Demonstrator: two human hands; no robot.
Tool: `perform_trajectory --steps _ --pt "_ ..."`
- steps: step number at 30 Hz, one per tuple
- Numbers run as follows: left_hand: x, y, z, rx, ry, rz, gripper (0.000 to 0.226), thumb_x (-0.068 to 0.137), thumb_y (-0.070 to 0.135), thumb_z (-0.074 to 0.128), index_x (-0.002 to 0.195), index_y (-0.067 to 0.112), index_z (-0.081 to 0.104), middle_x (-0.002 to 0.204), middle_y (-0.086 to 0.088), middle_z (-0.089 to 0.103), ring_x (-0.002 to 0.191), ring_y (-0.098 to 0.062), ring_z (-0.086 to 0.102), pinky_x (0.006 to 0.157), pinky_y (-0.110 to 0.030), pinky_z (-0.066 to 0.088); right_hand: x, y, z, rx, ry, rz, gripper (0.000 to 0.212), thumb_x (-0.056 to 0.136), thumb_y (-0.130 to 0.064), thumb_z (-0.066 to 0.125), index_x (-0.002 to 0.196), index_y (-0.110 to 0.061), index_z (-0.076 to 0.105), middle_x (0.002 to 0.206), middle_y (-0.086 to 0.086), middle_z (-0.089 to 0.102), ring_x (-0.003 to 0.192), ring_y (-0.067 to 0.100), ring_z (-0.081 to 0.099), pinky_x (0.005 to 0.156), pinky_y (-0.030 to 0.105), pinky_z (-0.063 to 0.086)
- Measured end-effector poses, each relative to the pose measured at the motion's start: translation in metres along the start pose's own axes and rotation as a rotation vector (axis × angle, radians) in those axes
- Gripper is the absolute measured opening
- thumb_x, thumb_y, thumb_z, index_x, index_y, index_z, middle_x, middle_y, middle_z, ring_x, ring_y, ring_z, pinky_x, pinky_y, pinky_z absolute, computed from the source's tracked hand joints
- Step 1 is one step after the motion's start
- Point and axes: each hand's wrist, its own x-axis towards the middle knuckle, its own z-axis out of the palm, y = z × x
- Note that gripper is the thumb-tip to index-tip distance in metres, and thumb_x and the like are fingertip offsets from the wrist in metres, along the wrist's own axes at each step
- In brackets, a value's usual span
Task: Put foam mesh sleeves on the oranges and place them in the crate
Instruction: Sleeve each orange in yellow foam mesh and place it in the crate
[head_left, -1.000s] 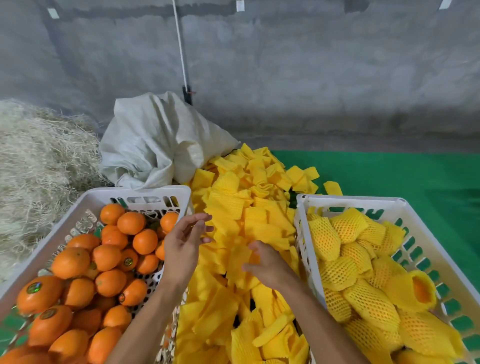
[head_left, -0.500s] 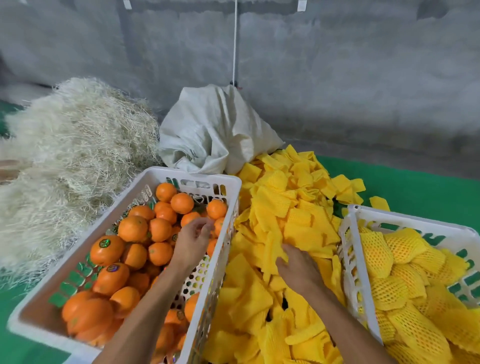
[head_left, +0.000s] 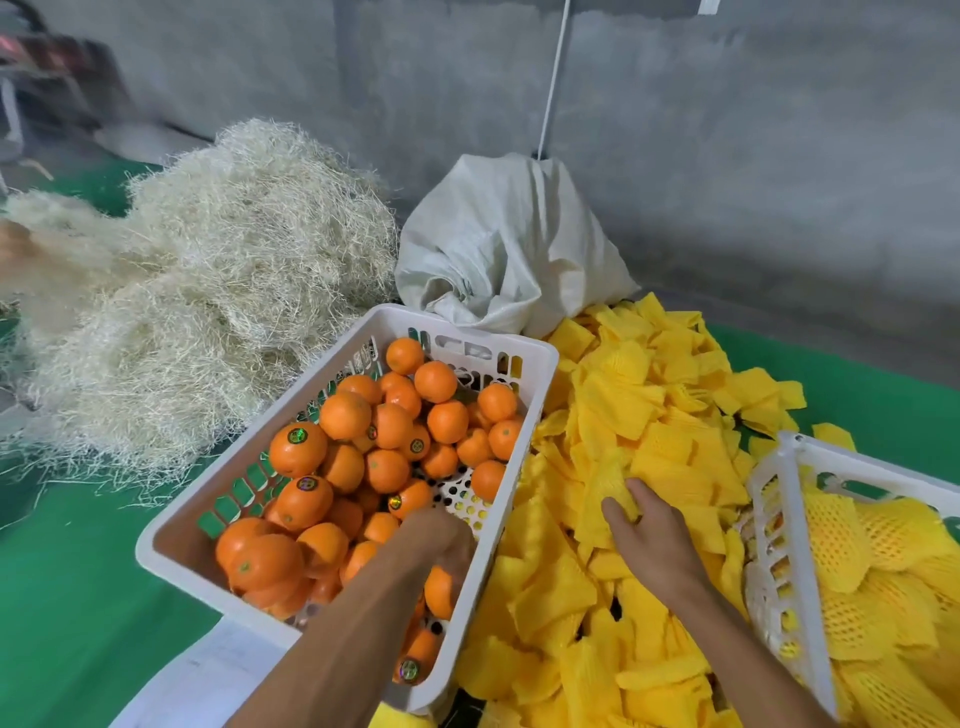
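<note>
Head view. Left hand (head_left: 436, 540) had dropped from above the rim into the left crate (head_left: 524, 415), grip clenched round an orange (head_left: 440, 592) at 6 o'clock. Right hand (head_left: 649, 530) had shifted onto the sleeve pile (head_left: 639, 415) at 3 o'clock, pinching a foam sleeve (head_left: 602, 488). Likely pick stage; sleeving not begun. Sleeved fruit in right crate (head_left: 779, 467). Straw heap (head_left: 208, 291) at 10 o'clock, white sack (head_left: 504, 244) at 12; neither obstructing.

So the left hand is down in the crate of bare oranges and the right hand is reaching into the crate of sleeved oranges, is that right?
Not quite. The left hand is in the crate of bare oranges, but the head view shows the right hand on the pile of yellow foam mesh sleeves between the crates, not in the crate of sleeved oranges.
</note>
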Motion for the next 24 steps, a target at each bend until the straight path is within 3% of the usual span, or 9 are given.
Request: perform_trajectory --steps 2,4,7,9,12,14,16,20,24 --pt "0.0 -0.007 -0.002 -0.087 0.075 0.057 0.04 0.105 0.026 0.057 0.136 0.001 0.057 0.115 -0.014 0.063 0.105 -0.034 0.067 0.081 -0.042 0.049 0.001 -0.001 0.002 0.028 0.003 -0.012 0.083 0.092 -0.064 0.053 0.158 -0.018 0.031 0.127 0.0 0.064 0.086 0.007 0.065 0.077 0.028 0.051" --pt "0.014 -0.012 -0.007 -0.408 0.251 0.068 0.038 0.103 0.014 0.056 0.138 0.0 0.053 0.114 -0.015 0.06 0.097 -0.033 0.066 0.082 -0.043 0.053 0.001 -0.002 0.004 0.093 0.028 -0.033 0.088 0.086 -0.066 0.057 0.155 -0.015 0.038 0.129 -0.001 0.065 0.081 0.001 0.073 0.073 0.024 0.053" --pt "0.016 -0.014 -0.019 -0.885 0.66 0.107 0.056 0.1 0.033 0.063 0.142 0.003 0.041 0.137 -0.023 0.042 0.125 -0.044 0.052 0.092 -0.043 0.047 -0.003 -0.002 0.001 0.192 0.099 -0.115 0.05 0.085 -0.07 0.065 0.112 -0.027 0.066 0.091 -0.011 0.064 0.07 0.006 0.074 0.07 0.044 0.055" --pt "0.013 -0.011 -0.025 -0.926 0.911 0.138 0.073 0.091 0.054 0.069 0.144 0.013 0.041 0.136 -0.013 0.04 0.119 -0.037 0.053 0.088 -0.039 0.046 -0.004 -0.007 -0.004 0.248 0.142 -0.117 0.048 0.081 -0.075 0.066 0.067 -0.034 0.044 0.064 -0.009 0.04 0.061 0.014 0.071 0.06 0.041 0.051" --pt "0.003 -0.001 -0.031 -1.181 1.185 0.314 0.068 0.089 0.062 0.068 0.143 0.025 0.049 0.134 0.0 0.046 0.118 -0.022 0.054 0.094 -0.036 0.048 -0.008 -0.018 -0.011 0.333 0.211 -0.115 0.061 0.08 -0.07 0.071 0.062 -0.033 0.026 0.059 -0.008 0.02 0.056 0.023 0.071 0.048 0.019 0.041" --pt "-0.008 0.012 -0.034 -1.207 1.286 0.469 0.056 0.087 0.067 0.066 0.134 0.041 0.049 0.129 0.014 0.048 0.116 -0.009 0.054 0.094 -0.028 0.05 -0.008 -0.017 -0.013 0.386 0.281 -0.123 0.061 0.083 -0.062 0.073 0.062 -0.03 0.026 0.053 -0.008 0.024 0.05 0.025 0.067 0.049 0.021 0.046" --pt "-0.018 0.026 -0.035 -1.18 1.351 0.593 0.047 0.084 0.069 0.066 0.125 0.054 0.047 0.126 0.023 0.049 0.115 0.001 0.054 0.089 -0.019 0.051 -0.008 -0.017 -0.015 0.4 0.345 -0.126 0.061 0.085 -0.058 0.072 0.062 -0.02 0.03 0.045 -0.002 0.039 0.047 0.026 0.063 0.051 0.028 0.051" --pt "-0.03 0.06 -0.038 -0.931 1.291 0.804 0.053 0.095 0.059 0.064 0.142 0.045 0.044 0.138 0.019 0.049 0.126 0.001 0.051 0.091 -0.017 0.05 -0.01 -0.019 -0.023 0.439 0.411 -0.13 0.07 0.086 -0.061 0.07 0.061 -0.004 0.036 0.045 0.012 0.052 0.041 0.023 0.055 0.046 0.023 0.046" --pt "-0.026 0.105 -0.034 -0.906 1.084 0.812 0.034 0.106 0.035 0.055 0.14 0.038 0.056 0.135 0.002 0.047 0.132 -0.02 0.048 0.105 -0.032 0.046 -0.013 -0.023 -0.03 0.489 0.461 -0.121 0.068 0.085 -0.065 0.07 0.054 -0.011 0.042 0.044 0.013 0.052 0.04 0.023 0.055 0.044 0.023 0.046"
